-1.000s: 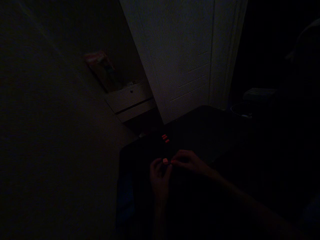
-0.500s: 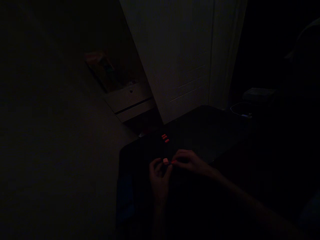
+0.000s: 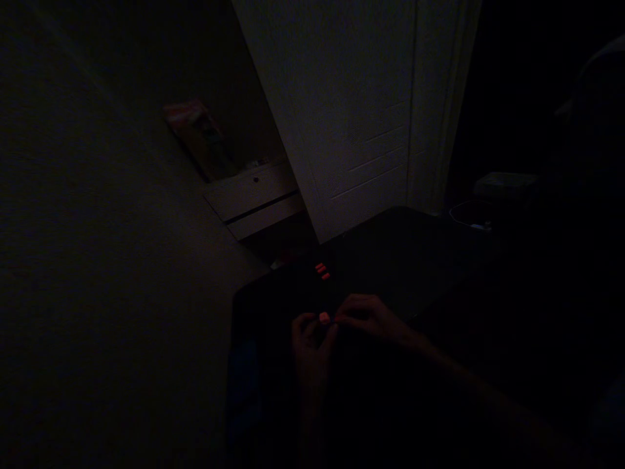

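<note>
The scene is very dark. My left hand (image 3: pixel 312 348) curls its fingers and thumb around a dark object with a glowing pinkish-orange blocky end (image 3: pixel 325 318); its kind does not show. My right hand (image 3: pixel 364 314) pinches a small red piece (image 3: pixel 338 318) at the right side of that end, with thumb and fingertips together. Whether the red piece touches the dark object cannot be made out. Beyond both hands, several short red stick-like pieces (image 3: pixel 325 276) lie side by side on the dark table (image 3: pixel 390 254).
A blue item (image 3: pixel 244 378) lies near the table's left edge. Behind stand a pale door (image 3: pixel 351 117) and a drawer unit (image 3: pixel 256 195). On the right are a white cable (image 3: pixel 481 227) and a pale box (image 3: pixel 505 182). A wall (image 3: pixel 122 260) rises on the left.
The pinkish-orange end has tipped slightly and sits a touch lower. Less of the red piece shows at my right fingertips. Both hands have barely moved.
</note>
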Action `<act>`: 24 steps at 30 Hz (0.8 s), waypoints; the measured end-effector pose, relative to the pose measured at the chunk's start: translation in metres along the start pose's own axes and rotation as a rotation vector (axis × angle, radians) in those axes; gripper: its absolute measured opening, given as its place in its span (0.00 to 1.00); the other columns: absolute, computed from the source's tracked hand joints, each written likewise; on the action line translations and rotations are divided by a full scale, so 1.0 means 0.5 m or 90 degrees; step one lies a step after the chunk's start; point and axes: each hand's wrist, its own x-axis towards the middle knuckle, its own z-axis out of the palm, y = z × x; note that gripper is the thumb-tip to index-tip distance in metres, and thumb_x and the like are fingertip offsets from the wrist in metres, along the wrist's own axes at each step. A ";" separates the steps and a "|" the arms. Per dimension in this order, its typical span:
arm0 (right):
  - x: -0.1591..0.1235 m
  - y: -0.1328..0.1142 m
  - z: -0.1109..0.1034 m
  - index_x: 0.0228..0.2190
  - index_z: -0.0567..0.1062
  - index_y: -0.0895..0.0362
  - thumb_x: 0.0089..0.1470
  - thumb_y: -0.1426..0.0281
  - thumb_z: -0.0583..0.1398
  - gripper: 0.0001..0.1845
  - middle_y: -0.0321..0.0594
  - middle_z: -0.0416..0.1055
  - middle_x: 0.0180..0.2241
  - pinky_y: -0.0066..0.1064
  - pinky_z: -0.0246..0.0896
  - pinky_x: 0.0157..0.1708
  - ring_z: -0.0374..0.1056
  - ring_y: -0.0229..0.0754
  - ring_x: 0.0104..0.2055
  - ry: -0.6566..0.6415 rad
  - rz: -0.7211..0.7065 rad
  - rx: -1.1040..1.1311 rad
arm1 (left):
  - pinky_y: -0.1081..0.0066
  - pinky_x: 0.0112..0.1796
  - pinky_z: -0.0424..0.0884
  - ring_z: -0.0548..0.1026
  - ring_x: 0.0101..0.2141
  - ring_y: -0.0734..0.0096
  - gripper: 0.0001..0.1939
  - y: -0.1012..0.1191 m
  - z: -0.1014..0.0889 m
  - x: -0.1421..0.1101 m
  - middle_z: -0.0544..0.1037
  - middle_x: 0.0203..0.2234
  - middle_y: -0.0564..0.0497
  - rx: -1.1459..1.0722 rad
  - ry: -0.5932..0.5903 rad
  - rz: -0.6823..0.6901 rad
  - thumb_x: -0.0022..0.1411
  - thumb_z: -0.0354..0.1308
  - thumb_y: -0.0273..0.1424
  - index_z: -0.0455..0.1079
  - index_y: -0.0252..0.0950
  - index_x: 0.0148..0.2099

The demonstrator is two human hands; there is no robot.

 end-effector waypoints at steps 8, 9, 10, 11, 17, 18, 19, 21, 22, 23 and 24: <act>0.005 -0.007 -0.009 0.39 0.85 0.55 0.62 0.58 0.66 0.14 0.43 0.80 0.38 0.32 0.69 0.42 0.76 0.43 0.40 -0.025 -0.002 0.031 | 0.66 0.40 0.77 0.83 0.38 0.62 0.30 -0.002 -0.002 0.004 0.83 0.36 0.47 -0.001 0.001 -0.016 0.44 0.77 0.30 0.66 0.38 0.47; 0.006 -0.008 -0.010 0.39 0.85 0.55 0.62 0.57 0.66 0.15 0.43 0.80 0.38 0.33 0.69 0.42 0.76 0.43 0.40 -0.027 -0.001 0.034 | 0.66 0.40 0.77 0.83 0.38 0.62 0.30 -0.001 -0.001 0.003 0.83 0.36 0.47 -0.002 0.000 -0.017 0.45 0.77 0.31 0.66 0.38 0.46; 0.006 -0.008 -0.011 0.39 0.85 0.55 0.61 0.57 0.66 0.15 0.43 0.80 0.38 0.33 0.69 0.42 0.76 0.43 0.40 -0.028 -0.003 0.038 | 0.66 0.40 0.77 0.83 0.38 0.61 0.29 -0.001 -0.001 0.003 0.83 0.36 0.47 -0.002 -0.001 -0.016 0.45 0.77 0.31 0.66 0.38 0.46; 0.006 -0.007 -0.012 0.39 0.85 0.55 0.61 0.57 0.66 0.16 0.43 0.80 0.38 0.33 0.69 0.42 0.76 0.44 0.41 -0.028 -0.006 0.043 | 0.66 0.41 0.77 0.83 0.39 0.61 0.29 -0.001 -0.001 0.002 0.83 0.37 0.46 -0.001 -0.001 -0.014 0.45 0.77 0.31 0.66 0.38 0.46; 0.004 0.006 -0.011 0.40 0.86 0.54 0.61 0.55 0.65 0.17 0.43 0.80 0.38 0.32 0.70 0.42 0.77 0.43 0.40 -0.030 -0.002 0.053 | 0.66 0.41 0.77 0.83 0.38 0.61 0.29 -0.002 -0.001 0.000 0.83 0.36 0.47 0.031 0.010 0.008 0.44 0.77 0.30 0.66 0.38 0.46; 0.004 0.007 -0.011 0.41 0.86 0.54 0.61 0.55 0.65 0.17 0.43 0.80 0.39 0.33 0.70 0.42 0.77 0.43 0.40 -0.031 0.000 0.053 | 0.66 0.41 0.77 0.83 0.38 0.61 0.29 -0.001 0.000 0.000 0.83 0.36 0.47 0.030 0.012 0.007 0.44 0.77 0.30 0.66 0.38 0.46; 0.004 0.007 -0.011 0.40 0.86 0.54 0.61 0.54 0.65 0.17 0.43 0.80 0.39 0.33 0.70 0.42 0.77 0.43 0.40 -0.029 0.001 0.054 | 0.66 0.41 0.77 0.83 0.38 0.60 0.30 -0.001 0.000 -0.001 0.83 0.36 0.47 0.029 0.012 0.007 0.44 0.77 0.30 0.65 0.38 0.46; 0.004 0.005 -0.012 0.40 0.86 0.53 0.60 0.54 0.65 0.18 0.43 0.80 0.38 0.34 0.70 0.43 0.76 0.44 0.40 -0.027 0.001 0.056 | 0.65 0.40 0.77 0.83 0.39 0.60 0.29 0.002 0.001 -0.002 0.83 0.36 0.46 0.029 0.008 0.004 0.45 0.77 0.31 0.65 0.38 0.46; 0.004 0.004 -0.012 0.40 0.86 0.53 0.60 0.53 0.65 0.18 0.43 0.80 0.38 0.34 0.70 0.43 0.76 0.44 0.40 -0.027 0.003 0.058 | 0.65 0.41 0.77 0.84 0.39 0.60 0.30 0.003 0.001 -0.003 0.83 0.37 0.46 0.030 0.005 0.002 0.45 0.77 0.30 0.65 0.38 0.46; 0.004 0.003 -0.012 0.40 0.86 0.53 0.60 0.53 0.66 0.18 0.43 0.80 0.38 0.34 0.70 0.43 0.76 0.44 0.40 -0.029 0.008 0.061 | 0.65 0.41 0.77 0.84 0.39 0.60 0.30 0.004 0.002 -0.003 0.83 0.37 0.47 0.030 0.003 0.001 0.45 0.77 0.30 0.65 0.39 0.47; 0.004 0.002 -0.013 0.40 0.86 0.53 0.60 0.53 0.66 0.18 0.43 0.80 0.38 0.34 0.70 0.42 0.76 0.44 0.40 -0.030 0.013 0.064 | 0.66 0.41 0.77 0.84 0.39 0.60 0.30 0.005 0.002 -0.004 0.83 0.36 0.47 0.029 0.002 -0.001 0.45 0.77 0.30 0.65 0.39 0.47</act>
